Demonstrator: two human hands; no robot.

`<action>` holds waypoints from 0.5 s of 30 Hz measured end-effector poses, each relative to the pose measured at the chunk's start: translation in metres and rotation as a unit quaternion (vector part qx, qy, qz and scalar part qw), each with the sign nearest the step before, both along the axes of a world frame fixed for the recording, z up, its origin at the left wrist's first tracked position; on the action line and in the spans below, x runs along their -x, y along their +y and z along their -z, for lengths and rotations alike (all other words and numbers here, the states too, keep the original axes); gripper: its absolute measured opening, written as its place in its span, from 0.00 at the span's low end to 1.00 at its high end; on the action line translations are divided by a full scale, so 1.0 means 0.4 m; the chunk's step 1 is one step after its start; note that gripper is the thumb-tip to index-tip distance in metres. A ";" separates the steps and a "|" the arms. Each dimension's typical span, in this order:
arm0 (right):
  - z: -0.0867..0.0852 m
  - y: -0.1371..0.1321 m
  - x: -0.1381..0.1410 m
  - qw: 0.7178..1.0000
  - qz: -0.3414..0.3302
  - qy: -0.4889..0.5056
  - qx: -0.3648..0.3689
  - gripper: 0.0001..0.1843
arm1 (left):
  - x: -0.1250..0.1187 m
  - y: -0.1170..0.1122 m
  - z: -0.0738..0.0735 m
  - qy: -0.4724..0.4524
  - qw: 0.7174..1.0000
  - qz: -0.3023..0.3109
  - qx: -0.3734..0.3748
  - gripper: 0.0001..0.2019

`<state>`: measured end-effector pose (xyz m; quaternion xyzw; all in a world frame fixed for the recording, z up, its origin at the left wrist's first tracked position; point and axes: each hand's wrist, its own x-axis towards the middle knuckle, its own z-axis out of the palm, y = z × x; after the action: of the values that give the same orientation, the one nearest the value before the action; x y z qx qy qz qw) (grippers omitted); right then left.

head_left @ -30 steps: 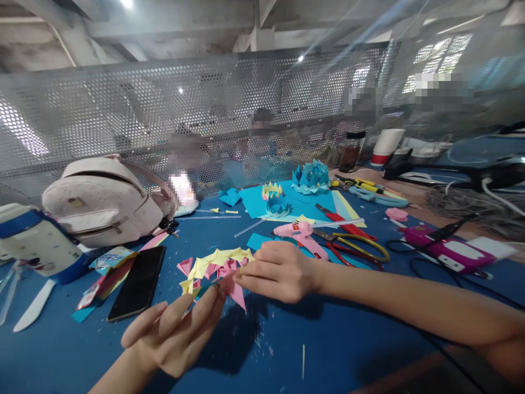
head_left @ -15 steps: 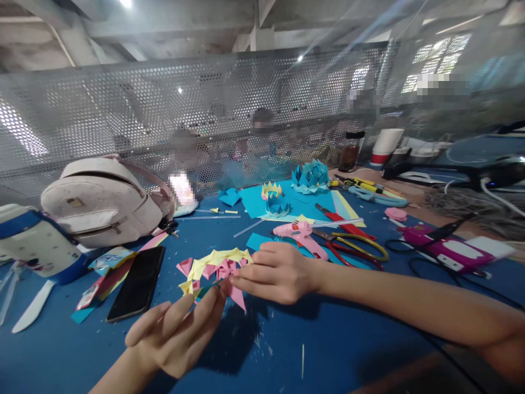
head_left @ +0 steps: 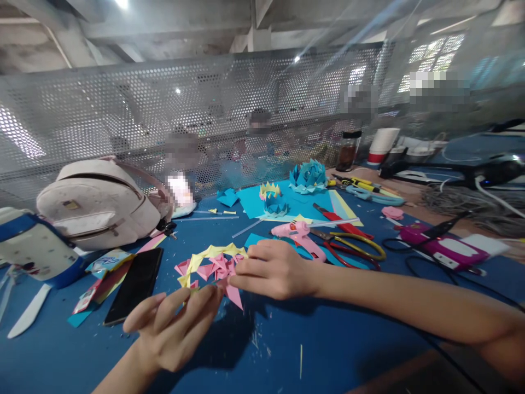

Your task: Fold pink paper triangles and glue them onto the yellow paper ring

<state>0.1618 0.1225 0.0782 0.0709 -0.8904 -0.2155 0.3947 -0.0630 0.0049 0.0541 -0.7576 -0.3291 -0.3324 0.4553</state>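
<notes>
A folded paper piece of pink and yellow points [head_left: 211,265] hangs just above the blue table [head_left: 287,350], held between both hands. My left hand [head_left: 174,328] pinches its near edge, palm turned up, fingers pressed together at the tips. My right hand [head_left: 273,269] grips the right side of the piece with thumb and fingers closed on a pink point. A pink glue gun [head_left: 297,234] lies just beyond my right hand.
Red scissors with yellow handles [head_left: 353,243], blue paper flowers [head_left: 307,176] and cyan sheets lie behind. A black phone [head_left: 133,284], a white backpack [head_left: 98,202] and a blue-white container [head_left: 36,246] sit left. A pink device with cables [head_left: 443,246] is right. A perforated metal screen [head_left: 164,109] backs the table.
Both hands have shifted slightly left and down with the paper piece. The fingers of my left hand have curled closer together on its near edge.
</notes>
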 end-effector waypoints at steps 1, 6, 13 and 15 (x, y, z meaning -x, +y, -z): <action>0.000 -0.002 0.000 1.000 0.008 -0.003 0.028 0.09 | 0.003 0.001 -0.003 0.010 1.000 -0.014 0.016 0.12; -0.012 -0.013 0.000 0.971 0.017 -0.037 0.237 0.10 | 0.018 0.019 0.000 -0.037 0.997 -0.034 0.064 0.14; -0.030 -0.015 0.009 0.821 0.035 -0.109 0.560 0.05 | -0.006 0.035 -0.002 -0.185 0.965 0.001 0.187 0.09; -0.029 -0.010 0.014 0.776 0.023 -0.118 0.620 0.06 | -0.009 0.033 -0.004 -0.222 0.946 0.016 0.234 0.09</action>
<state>0.1563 0.1183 0.0897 -0.1851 -0.8722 0.3838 0.2402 -0.0595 0.0182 0.0557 -0.7549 -0.4781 -0.4132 0.1756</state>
